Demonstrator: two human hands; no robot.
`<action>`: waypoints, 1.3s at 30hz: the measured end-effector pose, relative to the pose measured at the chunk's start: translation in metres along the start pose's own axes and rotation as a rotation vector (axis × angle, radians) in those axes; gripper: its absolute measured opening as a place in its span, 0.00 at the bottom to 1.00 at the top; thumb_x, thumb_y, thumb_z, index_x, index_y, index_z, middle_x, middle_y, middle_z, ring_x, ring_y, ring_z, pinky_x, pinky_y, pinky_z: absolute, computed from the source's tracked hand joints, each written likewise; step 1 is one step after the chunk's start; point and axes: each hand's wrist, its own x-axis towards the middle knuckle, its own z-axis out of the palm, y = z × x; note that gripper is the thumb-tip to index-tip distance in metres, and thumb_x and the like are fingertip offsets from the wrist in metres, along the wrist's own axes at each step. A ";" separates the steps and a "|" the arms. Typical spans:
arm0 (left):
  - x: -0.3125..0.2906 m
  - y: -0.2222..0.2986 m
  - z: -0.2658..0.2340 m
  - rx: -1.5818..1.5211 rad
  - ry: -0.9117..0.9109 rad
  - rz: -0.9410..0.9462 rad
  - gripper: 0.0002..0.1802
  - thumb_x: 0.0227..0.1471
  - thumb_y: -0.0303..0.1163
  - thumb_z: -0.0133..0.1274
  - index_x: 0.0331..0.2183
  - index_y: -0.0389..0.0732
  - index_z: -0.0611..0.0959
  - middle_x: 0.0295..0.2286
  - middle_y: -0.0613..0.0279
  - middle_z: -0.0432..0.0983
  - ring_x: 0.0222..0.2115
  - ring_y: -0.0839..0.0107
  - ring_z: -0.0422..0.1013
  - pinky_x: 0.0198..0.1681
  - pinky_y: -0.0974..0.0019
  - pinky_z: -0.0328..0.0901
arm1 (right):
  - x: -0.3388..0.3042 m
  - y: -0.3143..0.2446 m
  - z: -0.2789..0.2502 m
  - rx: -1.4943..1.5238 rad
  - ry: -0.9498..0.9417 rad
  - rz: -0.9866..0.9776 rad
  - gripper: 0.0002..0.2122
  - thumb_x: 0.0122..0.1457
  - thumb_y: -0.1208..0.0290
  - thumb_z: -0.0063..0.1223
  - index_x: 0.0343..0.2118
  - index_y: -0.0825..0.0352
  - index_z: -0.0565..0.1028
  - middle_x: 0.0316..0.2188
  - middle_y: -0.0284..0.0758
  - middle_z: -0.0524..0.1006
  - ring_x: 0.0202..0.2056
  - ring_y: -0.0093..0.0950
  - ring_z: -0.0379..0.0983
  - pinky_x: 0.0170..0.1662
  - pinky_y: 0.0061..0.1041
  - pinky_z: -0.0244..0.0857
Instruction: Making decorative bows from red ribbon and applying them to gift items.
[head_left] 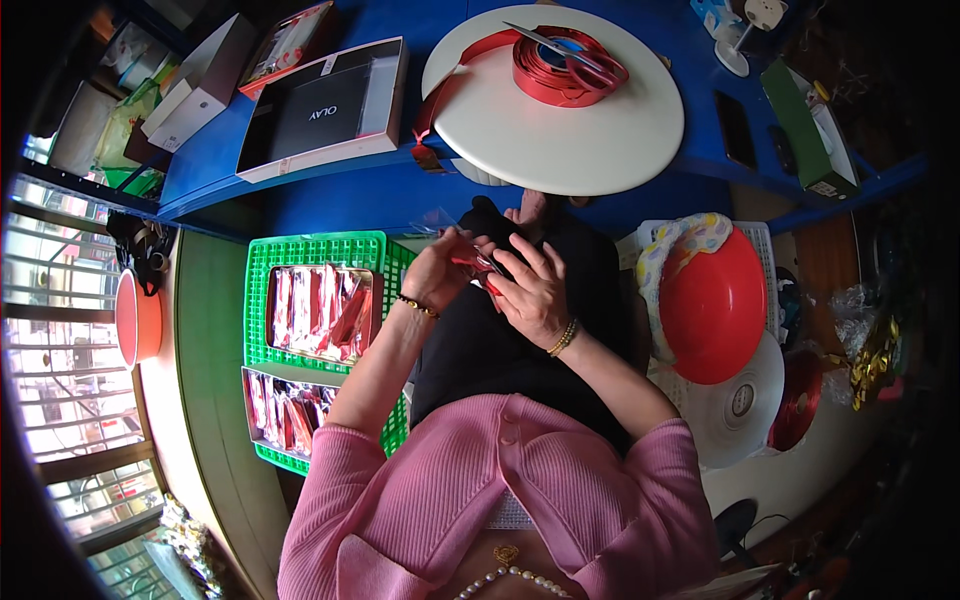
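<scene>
A small red packet [478, 266] is held just above frame centre, over the dark lap, pinched between both hands. Left hand [436, 272] is curled closed on its left side, fingers partly wrapped; a clear film wrapper [437, 220] sticks up just above it, probably so the packet can be slid in. Right hand [535, 292] is half-closed, fingertips pressed on the packet's right edge, likely steadying it.

A green crate [318, 247] sits left of centre, close beside the left arm, with two trays of red sachets [318, 312] within easy reach. A white round board [560, 130] is seen at upper centre, bearing a red ribbon roll [548, 72] and red-handled scissors [585, 62]. A red bowl [712, 305] is at right of centre.
</scene>
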 end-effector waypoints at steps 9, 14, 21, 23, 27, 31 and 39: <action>0.003 -0.033 -0.017 -0.048 -0.168 -0.050 0.15 0.59 0.34 0.35 0.36 0.35 0.74 0.32 0.58 0.75 0.34 0.68 0.71 0.41 0.65 0.65 | -0.002 0.001 0.013 -0.026 -0.029 0.003 0.09 0.42 0.75 0.57 0.29 0.62 0.76 0.43 0.33 0.72 0.53 0.34 0.61 0.54 0.41 0.50; -0.006 -0.023 0.004 0.054 -0.008 -0.052 0.17 0.59 0.34 0.32 0.40 0.32 0.72 0.36 0.54 0.73 0.38 0.62 0.70 0.45 0.61 0.64 | -0.005 0.001 0.011 0.132 -0.026 0.257 0.21 0.38 0.75 0.60 0.39 0.61 0.70 0.44 0.34 0.67 0.46 0.37 0.62 0.49 0.39 0.53; -0.016 0.001 0.008 0.045 0.155 0.002 0.17 0.59 0.33 0.35 0.43 0.31 0.70 0.42 0.49 0.71 0.46 0.57 0.67 0.51 0.56 0.60 | -0.012 0.010 -0.012 1.085 -0.375 0.960 0.15 0.52 0.78 0.52 0.43 0.71 0.65 0.23 0.32 0.75 0.23 0.18 0.70 0.28 0.15 0.65; -0.019 0.004 0.003 0.207 0.025 0.014 0.17 0.58 0.33 0.36 0.42 0.32 0.71 0.42 0.48 0.71 0.46 0.58 0.67 0.51 0.56 0.60 | -0.004 0.019 -0.033 1.244 -0.457 1.037 0.15 0.53 0.77 0.52 0.43 0.71 0.65 0.23 0.33 0.75 0.23 0.18 0.70 0.29 0.14 0.65; -0.018 0.007 0.003 0.233 0.016 -0.015 0.17 0.57 0.34 0.38 0.41 0.31 0.73 0.42 0.48 0.72 0.45 0.58 0.68 0.50 0.56 0.62 | -0.012 0.030 -0.030 1.034 -0.388 0.984 0.15 0.55 0.70 0.54 0.41 0.74 0.66 0.25 0.36 0.76 0.26 0.18 0.71 0.31 0.15 0.65; -0.014 0.002 0.007 0.251 -0.009 -0.058 0.17 0.57 0.34 0.39 0.41 0.31 0.73 0.41 0.48 0.72 0.44 0.58 0.69 0.50 0.57 0.62 | -0.015 0.018 -0.019 1.193 -0.397 1.067 0.15 0.56 0.68 0.54 0.41 0.72 0.67 0.30 0.34 0.76 0.30 0.17 0.71 0.35 0.15 0.66; -0.027 -0.009 0.004 0.549 -0.016 -0.122 0.22 0.55 0.52 0.44 0.40 0.44 0.75 0.33 0.61 0.76 0.34 0.71 0.73 0.37 0.65 0.66 | -0.028 0.005 0.010 1.444 -0.282 1.176 0.06 0.55 0.72 0.54 0.28 0.68 0.72 0.25 0.33 0.75 0.25 0.19 0.73 0.31 0.16 0.69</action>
